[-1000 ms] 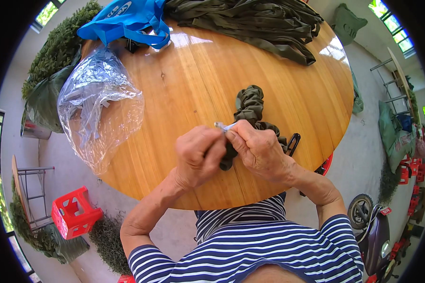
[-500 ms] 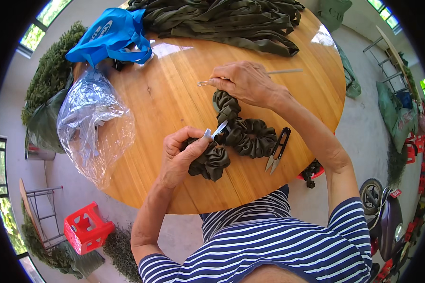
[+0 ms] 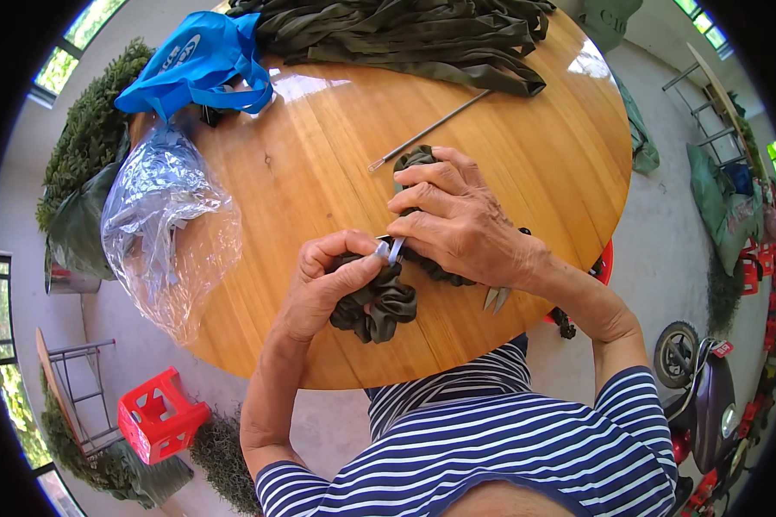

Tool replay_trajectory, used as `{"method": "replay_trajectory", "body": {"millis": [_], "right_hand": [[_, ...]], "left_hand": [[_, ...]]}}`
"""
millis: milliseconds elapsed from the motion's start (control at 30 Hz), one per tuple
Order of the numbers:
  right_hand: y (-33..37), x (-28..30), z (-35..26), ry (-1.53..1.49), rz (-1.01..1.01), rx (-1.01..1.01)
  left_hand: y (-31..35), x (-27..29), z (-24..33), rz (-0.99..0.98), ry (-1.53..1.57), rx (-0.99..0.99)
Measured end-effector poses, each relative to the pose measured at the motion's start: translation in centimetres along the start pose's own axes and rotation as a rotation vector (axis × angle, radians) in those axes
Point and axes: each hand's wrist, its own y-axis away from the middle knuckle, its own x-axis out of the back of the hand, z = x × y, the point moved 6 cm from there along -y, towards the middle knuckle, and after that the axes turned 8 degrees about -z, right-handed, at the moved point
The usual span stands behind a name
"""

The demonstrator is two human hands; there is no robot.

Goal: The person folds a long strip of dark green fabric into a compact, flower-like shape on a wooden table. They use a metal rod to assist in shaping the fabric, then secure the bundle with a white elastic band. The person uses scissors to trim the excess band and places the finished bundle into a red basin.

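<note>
My left hand [image 3: 323, 280] pinches the end of a pale elastic band [image 3: 395, 251] between thumb and forefinger. Below it hangs a bunched dark green fabric tube [image 3: 374, 308], gathered into ruffles. My right hand [image 3: 466, 220] is closed over another gathered length of the same fabric [image 3: 416, 157], its thumb and forefinger close to the band. Most of that length is hidden beneath the hand. Beyond my right hand a thin metal rod with a loop end [image 3: 431, 128] lies on the table. The thread snips [image 3: 495, 298] are mostly covered by my right hand and wrist.
A heap of dark green fabric strips [image 3: 405, 43] lies along the far edge of the round wooden table [image 3: 293, 181]. At the left are a blue bag [image 3: 185, 69] and a clear plastic bag [image 3: 172, 233]. A red stool [image 3: 162, 415] stands on the floor.
My right hand has put the metal rod down on the table and come nearer, closing over the gathered fabric beside the band. My left hand still pinches the band.
</note>
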Motion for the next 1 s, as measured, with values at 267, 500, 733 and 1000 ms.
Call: {"method": "replay_trajectory", "body": {"millis": [267,500,733,1000], "right_hand": [[0.2,0.1,0.0,0.126,0.186,0.024],[0.9,0.9,2.1,0.222,0.194,-0.036],[1.1,0.5,1.5,0.094,0.150,-0.058],[1.1,0.4,1.7,0.050,0.119,-0.075]], "left_hand": [[0.3,-0.9,-0.8,-0.108,0.313,0.149],[0.5,-1.0,1.1,-0.244,-0.135,0.123],[0.3,-1.2,1.4,-0.079,-0.204,0.148],[0.3,-1.2,0.8,0.001,-0.171,0.173]]}}
